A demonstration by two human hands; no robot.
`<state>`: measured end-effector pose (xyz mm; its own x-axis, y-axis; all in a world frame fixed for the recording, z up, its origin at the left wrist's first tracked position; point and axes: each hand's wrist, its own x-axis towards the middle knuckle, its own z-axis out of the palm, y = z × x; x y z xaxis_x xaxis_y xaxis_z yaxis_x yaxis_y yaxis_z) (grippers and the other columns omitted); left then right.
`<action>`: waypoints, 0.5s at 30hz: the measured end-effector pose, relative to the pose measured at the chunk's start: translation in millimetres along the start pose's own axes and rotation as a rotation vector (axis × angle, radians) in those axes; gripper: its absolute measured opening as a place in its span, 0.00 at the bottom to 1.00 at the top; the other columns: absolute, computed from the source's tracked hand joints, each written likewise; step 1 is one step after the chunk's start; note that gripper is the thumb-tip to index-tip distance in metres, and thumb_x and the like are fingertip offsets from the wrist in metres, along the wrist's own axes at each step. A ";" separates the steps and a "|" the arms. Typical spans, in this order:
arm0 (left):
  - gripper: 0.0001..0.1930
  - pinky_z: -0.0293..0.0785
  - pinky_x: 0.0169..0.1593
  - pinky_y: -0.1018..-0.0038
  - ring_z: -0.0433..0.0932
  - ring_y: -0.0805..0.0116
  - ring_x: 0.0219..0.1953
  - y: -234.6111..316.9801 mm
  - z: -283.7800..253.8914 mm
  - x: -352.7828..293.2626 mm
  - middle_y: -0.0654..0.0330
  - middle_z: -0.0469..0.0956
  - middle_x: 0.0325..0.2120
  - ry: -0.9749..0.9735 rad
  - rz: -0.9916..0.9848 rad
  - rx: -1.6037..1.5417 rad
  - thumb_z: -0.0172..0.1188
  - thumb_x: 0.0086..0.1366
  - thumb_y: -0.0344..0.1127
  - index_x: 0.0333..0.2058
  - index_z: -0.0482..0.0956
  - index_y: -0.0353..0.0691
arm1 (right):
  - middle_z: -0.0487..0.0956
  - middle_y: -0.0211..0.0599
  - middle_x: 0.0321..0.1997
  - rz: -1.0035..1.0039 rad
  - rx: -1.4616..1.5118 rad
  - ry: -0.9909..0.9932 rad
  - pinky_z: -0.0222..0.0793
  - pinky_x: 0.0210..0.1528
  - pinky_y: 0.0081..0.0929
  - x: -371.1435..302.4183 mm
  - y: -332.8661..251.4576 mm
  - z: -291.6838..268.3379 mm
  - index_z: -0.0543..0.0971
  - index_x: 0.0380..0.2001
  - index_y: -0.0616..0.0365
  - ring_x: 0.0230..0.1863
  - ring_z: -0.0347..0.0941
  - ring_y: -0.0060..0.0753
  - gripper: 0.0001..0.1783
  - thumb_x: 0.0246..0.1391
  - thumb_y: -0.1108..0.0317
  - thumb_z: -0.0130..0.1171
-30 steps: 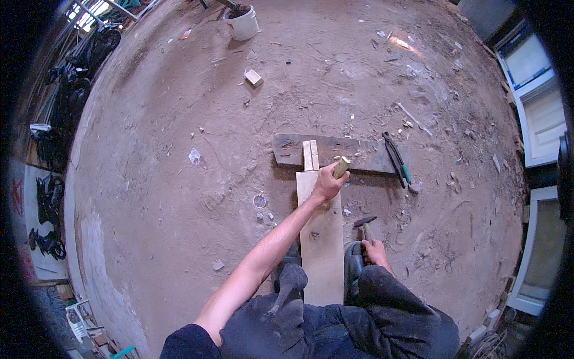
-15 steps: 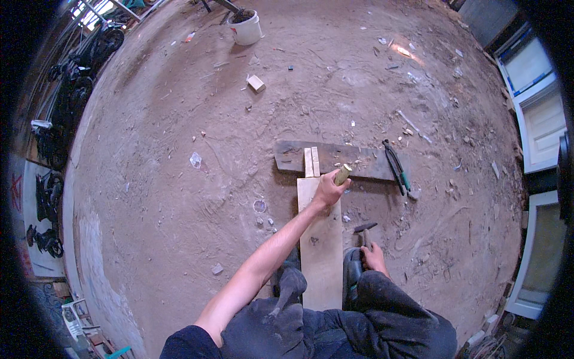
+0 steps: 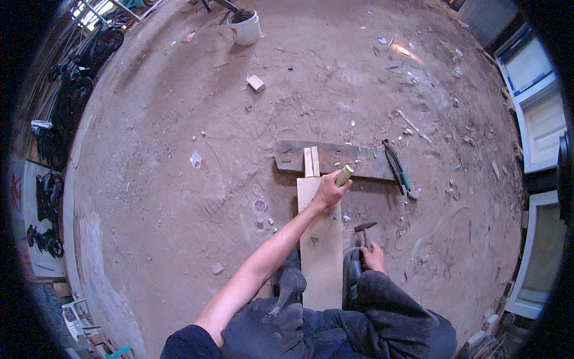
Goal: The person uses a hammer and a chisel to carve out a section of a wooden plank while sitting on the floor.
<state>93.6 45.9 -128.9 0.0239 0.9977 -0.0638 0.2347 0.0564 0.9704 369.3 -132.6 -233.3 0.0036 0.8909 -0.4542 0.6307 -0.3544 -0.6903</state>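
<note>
My left hand (image 3: 330, 191) is closed round the thick yellowish handle of a chisel (image 3: 344, 175) above the far end of a pale wooden board (image 3: 321, 257). The chisel's blade is hidden by the hand. Two narrow prongs (image 3: 311, 161) stick out from the board's far end and rest over a dark plank (image 3: 359, 157) lying crosswise on the ground. Down by my right shoe, my right hand (image 3: 374, 259) grips a hammer (image 3: 366, 230) by its handle, head pointing away from me. The board runs back between my legs.
Long pincers (image 3: 396, 167) with a green grip lie across the plank's right end. A small wood block (image 3: 256, 83) and a white bucket (image 3: 245, 28) stand farther off. Wood chips and scraps litter the dirt floor (image 3: 179, 197). White framed panels (image 3: 541, 128) line the right side.
The chisel's handle has tilted very slightly in my left hand. My right hand and the hammer are nearly still, and the board has stayed in place.
</note>
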 end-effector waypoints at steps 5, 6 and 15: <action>0.18 0.68 0.34 0.75 0.68 0.79 0.28 0.9 1.2 -0.4 0.65 0.73 0.23 -0.006 0.008 -0.017 0.64 0.59 0.44 0.37 0.74 0.33 | 0.75 0.35 0.20 0.056 -0.050 0.013 0.67 0.19 0.30 2.3 14.8 5.9 0.76 0.43 0.63 0.16 0.70 0.26 0.17 0.53 0.64 0.60; 0.18 0.68 0.34 0.75 0.68 0.79 0.28 -1.2 -0.3 -1.1 0.65 0.73 0.23 -0.003 0.006 -0.014 0.64 0.59 0.44 0.37 0.74 0.33 | 0.75 0.35 0.20 0.053 -0.046 0.010 0.67 0.18 0.30 1.8 9.9 6.6 0.75 0.43 0.63 0.16 0.70 0.26 0.17 0.53 0.64 0.60; 0.20 0.68 0.33 0.75 0.68 0.79 0.29 0.7 -4.4 -2.6 0.65 0.73 0.23 0.007 -0.027 -0.012 0.63 0.59 0.46 0.38 0.74 0.33 | 0.79 0.40 0.25 -0.101 -0.198 0.039 0.71 0.24 0.30 0.3 -8.4 -0.4 0.75 0.49 0.62 0.20 0.74 0.28 0.24 0.50 0.61 0.62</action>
<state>89.4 43.5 -127.0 0.0112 0.9960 -0.0890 0.2234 0.0842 0.9711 364.3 -129.2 -227.5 -0.0402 0.9307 -0.3635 0.7696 -0.2032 -0.6053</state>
